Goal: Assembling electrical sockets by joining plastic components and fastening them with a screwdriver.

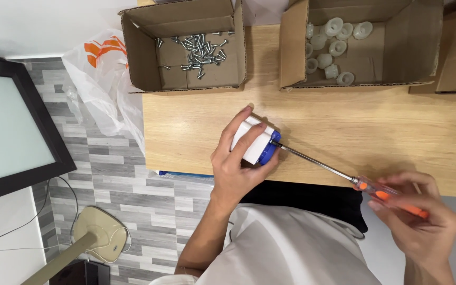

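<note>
The left hand point(234, 164) was closed around a small white and blue block point(254, 141), pinning it near the front edge of the wooden table point(344, 126), while the right hand point(423, 221) gripped the orange handle of a screwdriver point(339, 171) off to the right, past the table edge. The screwdriver's long axis ran diagonally up and left from the right hand, its tip touching the block's blue end. Behind stood one cardboard box of screws point(199, 50) and another of white plastic fittings point(333, 45).
</note>
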